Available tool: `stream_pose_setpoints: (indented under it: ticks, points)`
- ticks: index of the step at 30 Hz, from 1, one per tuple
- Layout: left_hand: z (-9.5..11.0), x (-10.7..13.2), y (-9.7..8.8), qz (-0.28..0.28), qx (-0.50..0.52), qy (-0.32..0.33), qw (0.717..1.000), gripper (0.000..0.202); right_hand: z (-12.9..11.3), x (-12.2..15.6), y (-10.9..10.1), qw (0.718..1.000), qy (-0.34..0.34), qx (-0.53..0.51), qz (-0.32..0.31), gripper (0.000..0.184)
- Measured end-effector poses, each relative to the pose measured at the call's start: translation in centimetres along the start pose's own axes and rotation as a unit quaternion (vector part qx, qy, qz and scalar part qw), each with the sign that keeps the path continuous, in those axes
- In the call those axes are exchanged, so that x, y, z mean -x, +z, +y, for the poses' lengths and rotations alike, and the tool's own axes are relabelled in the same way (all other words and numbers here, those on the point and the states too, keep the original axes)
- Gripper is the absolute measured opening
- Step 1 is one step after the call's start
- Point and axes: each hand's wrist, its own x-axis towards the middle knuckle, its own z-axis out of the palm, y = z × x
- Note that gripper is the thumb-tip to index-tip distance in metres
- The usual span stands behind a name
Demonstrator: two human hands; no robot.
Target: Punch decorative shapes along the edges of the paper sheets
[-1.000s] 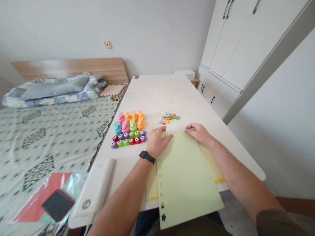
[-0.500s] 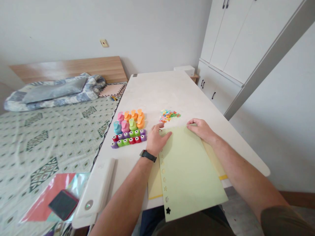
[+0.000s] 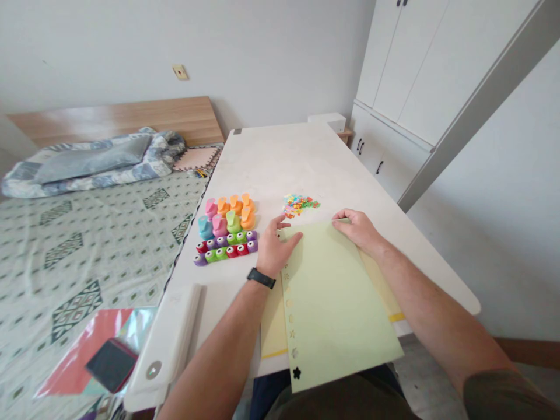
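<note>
Far left of the table, a bed carries a rumpled blue blanket against a wooden headboard, and nearer the camera a red sheet with a dark phone on it lies on the bed cover. At the table's near left corner rests a long white device, partly over the edge. Further in on the table stands a cluster of paper punches: pink, orange, teal and green ones at the back, with two rows of small red, green and purple ones in front. Just right of the punches is the left hand, a black watch on its wrist; it lies flat with fingers loosely spread, pressing down the far left corner of a green sheet and clasping nothing. The green sheet lies on the table's near edge, tilted and overhanging toward the person, with a row of small punched shapes down its left margin. It rests on top of yellow paper, which shows at its left and right sides. Behind the sheet, farther across the table, sits a small heap of coloured cutouts. The right hand rests on the sheet's far right corner, fingers curled down onto the edge; whether it pinches the paper or only presses it cannot be told. Right of the table stands a white wardrobe.
</note>
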Motion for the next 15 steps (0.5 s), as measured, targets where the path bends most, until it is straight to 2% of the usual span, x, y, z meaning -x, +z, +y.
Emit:
stream_pose_setpoints:
  ticks: [10,15]
  points:
    - [-0.28,0.12,-0.21,0.003,0.064,-0.014,0.998,0.066,0.28,-0.03,0.33,1.0,0.019,-0.015,0.009,0.022]
    - [-0.77,0.15,0.04,0.006,0.067,-0.016,0.998,0.058,0.39,-0.04,0.42,0.999,0.022,-0.02,0.017,0.023]
